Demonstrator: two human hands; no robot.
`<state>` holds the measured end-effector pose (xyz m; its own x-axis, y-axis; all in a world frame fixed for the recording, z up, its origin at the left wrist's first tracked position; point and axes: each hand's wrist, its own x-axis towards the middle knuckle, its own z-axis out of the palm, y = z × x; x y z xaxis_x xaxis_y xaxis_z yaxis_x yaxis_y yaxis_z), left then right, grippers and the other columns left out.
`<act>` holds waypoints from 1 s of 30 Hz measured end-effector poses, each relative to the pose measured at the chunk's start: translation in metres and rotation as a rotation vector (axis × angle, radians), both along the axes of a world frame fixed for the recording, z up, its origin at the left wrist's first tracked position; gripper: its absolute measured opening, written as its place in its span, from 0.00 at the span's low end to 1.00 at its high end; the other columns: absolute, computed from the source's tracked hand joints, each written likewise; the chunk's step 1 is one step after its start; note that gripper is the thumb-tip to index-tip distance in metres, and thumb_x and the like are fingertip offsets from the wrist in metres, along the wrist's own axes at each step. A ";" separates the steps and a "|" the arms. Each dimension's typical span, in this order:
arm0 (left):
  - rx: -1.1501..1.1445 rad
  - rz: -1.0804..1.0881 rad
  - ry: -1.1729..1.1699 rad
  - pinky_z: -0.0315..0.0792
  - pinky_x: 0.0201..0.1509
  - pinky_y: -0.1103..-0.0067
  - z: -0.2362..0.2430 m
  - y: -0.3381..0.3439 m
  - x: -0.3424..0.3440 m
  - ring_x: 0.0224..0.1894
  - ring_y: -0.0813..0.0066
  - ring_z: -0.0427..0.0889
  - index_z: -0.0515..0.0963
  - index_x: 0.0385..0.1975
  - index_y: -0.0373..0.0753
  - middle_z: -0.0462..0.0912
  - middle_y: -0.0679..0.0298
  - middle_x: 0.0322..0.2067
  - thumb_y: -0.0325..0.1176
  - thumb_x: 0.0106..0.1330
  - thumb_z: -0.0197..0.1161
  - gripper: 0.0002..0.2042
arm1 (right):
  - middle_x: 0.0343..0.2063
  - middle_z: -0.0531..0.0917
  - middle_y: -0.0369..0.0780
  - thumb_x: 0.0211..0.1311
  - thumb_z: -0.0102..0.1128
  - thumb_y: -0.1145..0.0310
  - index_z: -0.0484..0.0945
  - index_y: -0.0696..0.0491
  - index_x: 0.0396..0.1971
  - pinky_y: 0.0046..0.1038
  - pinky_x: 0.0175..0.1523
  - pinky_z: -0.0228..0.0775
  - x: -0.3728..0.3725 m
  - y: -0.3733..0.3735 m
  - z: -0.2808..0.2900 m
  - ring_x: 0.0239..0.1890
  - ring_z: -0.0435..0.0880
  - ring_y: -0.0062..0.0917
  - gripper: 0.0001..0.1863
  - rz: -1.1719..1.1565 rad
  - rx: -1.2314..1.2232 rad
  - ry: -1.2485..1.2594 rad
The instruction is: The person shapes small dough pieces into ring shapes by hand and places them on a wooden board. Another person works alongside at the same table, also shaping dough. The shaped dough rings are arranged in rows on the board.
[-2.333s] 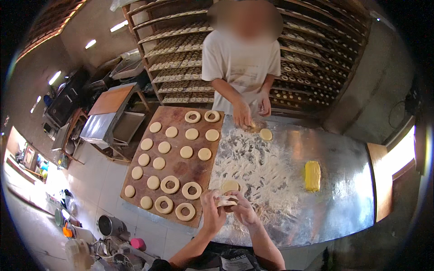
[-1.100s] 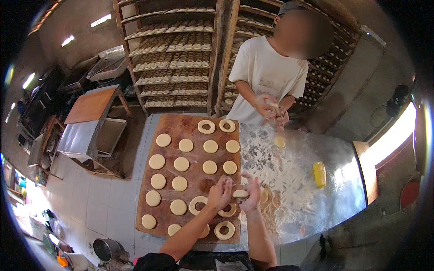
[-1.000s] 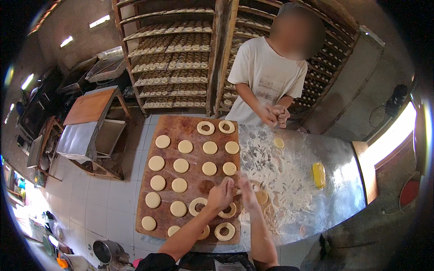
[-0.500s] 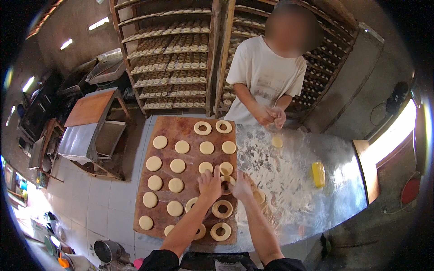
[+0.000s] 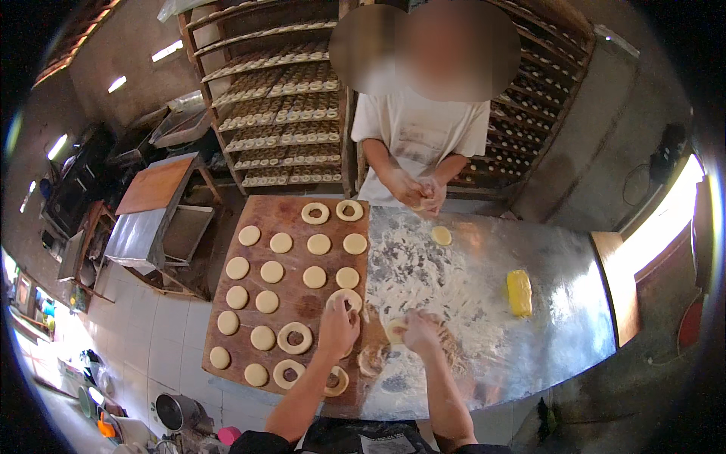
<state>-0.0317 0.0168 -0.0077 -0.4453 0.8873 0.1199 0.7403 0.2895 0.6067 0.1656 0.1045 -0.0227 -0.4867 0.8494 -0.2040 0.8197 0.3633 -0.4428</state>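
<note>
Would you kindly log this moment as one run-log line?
left hand: on dough ring, board | right hand: holding dough piece over floured table | co-worker: shaping dough

Pale tiled floor point(image 5: 155, 333), wooden rack point(image 5: 280, 113) behind, possibly window point(image 5: 665, 219) right.

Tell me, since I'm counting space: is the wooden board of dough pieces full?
Nearly full: the brown wooden board carries rows of dough discs and rings, with few bare patches.

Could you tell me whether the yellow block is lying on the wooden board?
No, the yellow block lies on the metal table, well right of the wooden board.
</note>
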 end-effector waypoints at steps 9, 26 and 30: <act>-0.197 -0.190 -0.700 0.75 0.40 0.74 0.031 -0.016 0.084 0.34 0.69 0.84 0.79 0.46 0.35 0.85 0.55 0.31 0.49 0.64 0.64 0.22 | 0.36 0.79 0.43 0.57 0.70 0.74 0.58 0.56 0.55 0.26 0.44 0.70 0.060 -0.006 0.035 0.39 0.77 0.23 0.32 0.014 -0.636 0.899; 0.433 -0.047 -0.270 0.73 0.42 0.64 0.038 -0.035 0.126 0.35 0.54 0.78 0.63 0.57 0.39 0.76 0.54 0.35 0.17 0.59 0.54 0.24 | 0.37 0.78 0.45 0.59 0.52 0.73 0.64 0.54 0.56 0.31 0.46 0.72 0.044 -0.032 0.020 0.37 0.79 0.32 0.23 -0.037 -1.452 1.705; 0.948 -0.353 -1.590 0.72 0.42 0.74 0.034 -0.046 0.115 0.37 0.71 0.77 0.65 0.53 0.37 0.74 0.64 0.33 0.23 0.68 0.51 0.14 | 0.40 0.78 0.49 0.68 0.49 0.53 0.64 0.53 0.55 0.30 0.36 0.74 0.025 -0.039 0.029 0.36 0.80 0.33 0.24 -0.237 -1.200 1.487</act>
<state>0.0833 -0.0288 0.0262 -0.4561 0.8467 0.2739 -0.6541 -0.5276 0.5420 0.1909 0.0660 0.0063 -0.7070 0.6665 -0.2366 -0.4161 -0.6625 -0.6229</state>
